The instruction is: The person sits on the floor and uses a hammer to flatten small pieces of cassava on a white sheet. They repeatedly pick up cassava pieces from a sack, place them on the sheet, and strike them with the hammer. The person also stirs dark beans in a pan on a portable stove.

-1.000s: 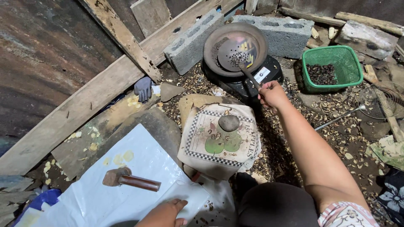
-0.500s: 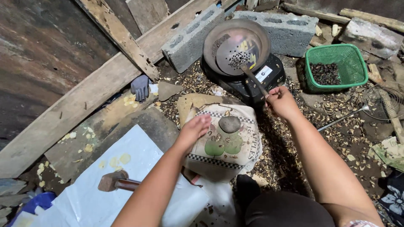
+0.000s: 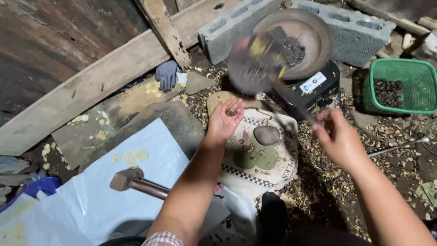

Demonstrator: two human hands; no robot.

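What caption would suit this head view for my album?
Left hand cups dark seeds while right hand swings a blurred strainer above a stone on a cloth.

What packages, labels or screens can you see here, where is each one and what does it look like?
Label: small white rectangular sticker on top of the black scale beneath the round pan, upper middle.
Printed sack: cream cloth on the ground between the hands, with green shapes, a checkered black-and-white border and a grey stone on it.
Plastic sheet: white, plain, lower left, under a hammer.

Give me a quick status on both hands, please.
Left hand open, palm up, few dark seeds in it. Right hand grips blurred strainer handle. Nothing between.
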